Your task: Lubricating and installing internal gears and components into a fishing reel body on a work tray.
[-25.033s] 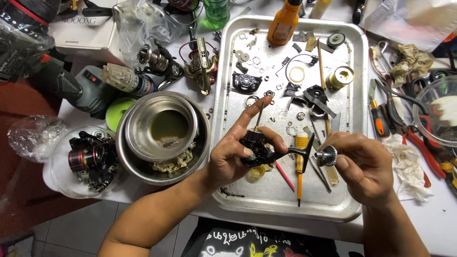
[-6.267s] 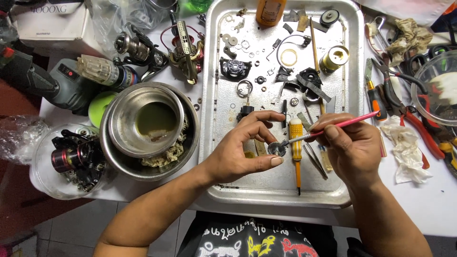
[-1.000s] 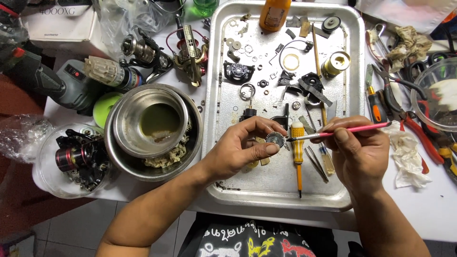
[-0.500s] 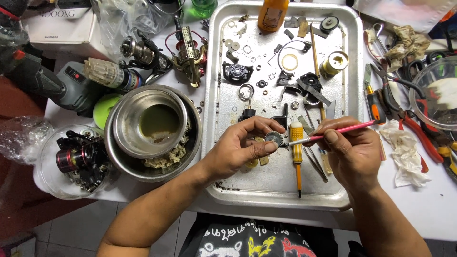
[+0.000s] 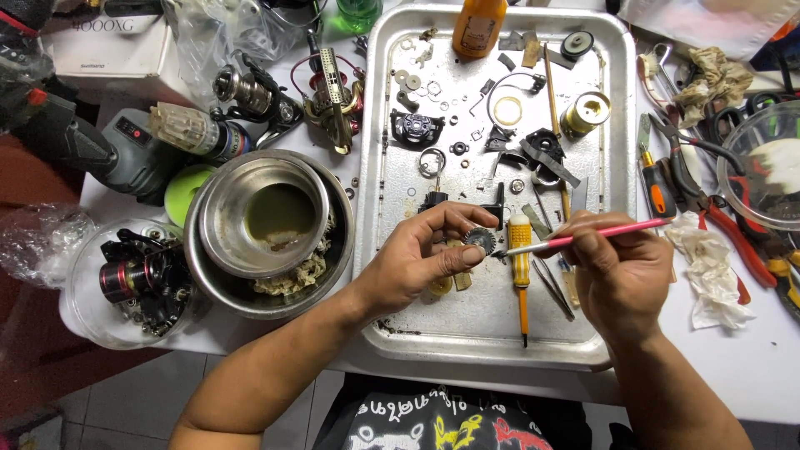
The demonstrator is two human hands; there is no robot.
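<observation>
Brushing small gear (image 5: 480, 240), pinched in left hand (image 5: 417, 262) fingers over tray (image 5: 492, 333). Right hand (image 5: 617, 279) fingers closed on pink brush (image 5: 583, 239), tip at gear teeth. Best: light strokes, turn gear gradually, keep above tray. Count: one gear, one brush, two nested steel bowls (image 5: 267, 225).

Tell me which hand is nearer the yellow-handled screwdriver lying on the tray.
Right. The right hand sits just beside the yellow-handled screwdriver, on its right, holding a pink brush across it. The left hand is farther off to its left, pinching a small gear.
</observation>
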